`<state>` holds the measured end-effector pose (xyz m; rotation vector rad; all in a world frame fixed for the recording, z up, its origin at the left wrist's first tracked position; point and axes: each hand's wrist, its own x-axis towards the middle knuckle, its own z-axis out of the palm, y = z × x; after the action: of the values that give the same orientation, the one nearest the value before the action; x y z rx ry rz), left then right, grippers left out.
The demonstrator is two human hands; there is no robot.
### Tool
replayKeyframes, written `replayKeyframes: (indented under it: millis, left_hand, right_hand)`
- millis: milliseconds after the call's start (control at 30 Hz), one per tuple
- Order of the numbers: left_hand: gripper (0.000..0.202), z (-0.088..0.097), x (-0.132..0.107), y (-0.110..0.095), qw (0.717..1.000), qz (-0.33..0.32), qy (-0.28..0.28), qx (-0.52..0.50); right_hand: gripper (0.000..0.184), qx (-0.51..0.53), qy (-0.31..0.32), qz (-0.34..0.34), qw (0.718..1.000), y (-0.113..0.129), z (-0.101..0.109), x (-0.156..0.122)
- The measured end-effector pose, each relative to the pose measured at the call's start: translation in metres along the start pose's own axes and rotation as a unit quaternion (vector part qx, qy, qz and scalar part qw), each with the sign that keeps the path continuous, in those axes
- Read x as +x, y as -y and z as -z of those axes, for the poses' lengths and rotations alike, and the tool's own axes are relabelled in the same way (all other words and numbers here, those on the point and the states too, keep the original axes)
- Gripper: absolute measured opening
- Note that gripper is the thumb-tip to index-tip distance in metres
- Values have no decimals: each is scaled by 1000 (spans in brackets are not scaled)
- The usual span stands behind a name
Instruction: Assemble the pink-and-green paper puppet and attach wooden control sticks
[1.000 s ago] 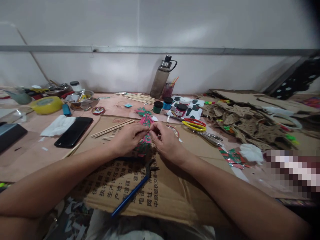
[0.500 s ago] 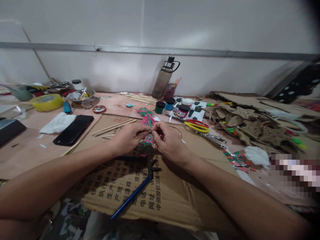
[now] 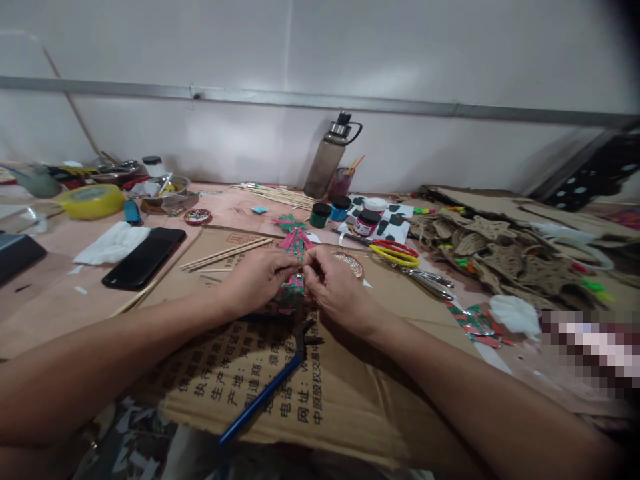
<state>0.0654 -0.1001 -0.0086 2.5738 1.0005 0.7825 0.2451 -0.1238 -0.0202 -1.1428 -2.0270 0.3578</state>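
- In the head view, the step in hand seems to be fine fingertip work: the left hand (image 3: 260,280) and the right hand (image 3: 335,283) meet over a pink and green decorated piece (image 3: 296,243).
- This piece lies on the cardboard (image 3: 400,387), under and between the hands, showing beyond and below the fingertips.
- Both hands make a narrow pinch, tips nearly touching; what is between them is too small to tell.
- In my judgement, the next move calls for steady wrists and light finger pressure.
- The forearms come inward from both sides; the right fingers are curled, the left ones point toward the right hand.
- Nearer the person than the hands lie blue-handled pliers (image 3: 265,397); just beside the right hand is a red-rimmed dish (image 3: 351,264); beside the left hand are thin sticks (image 3: 227,254).
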Motion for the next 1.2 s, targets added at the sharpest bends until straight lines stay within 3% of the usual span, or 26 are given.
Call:
replayKeyframes:
  millis: [333, 733, 1200]
  left_hand:
    - [24, -1, -3, -1, 999, -17, -22, 43]
    - [27, 5, 2, -9, 998, 21, 23, 54]
    - [20, -3, -5, 0, 998, -36, -51, 32]
  right_hand:
    - [8, 16, 25, -33, 999, 1, -4, -3]
    - [7, 59, 30, -58, 996, -5, -3, -1]
    - [7, 87, 33, -72, 993, 4, -5, -6]
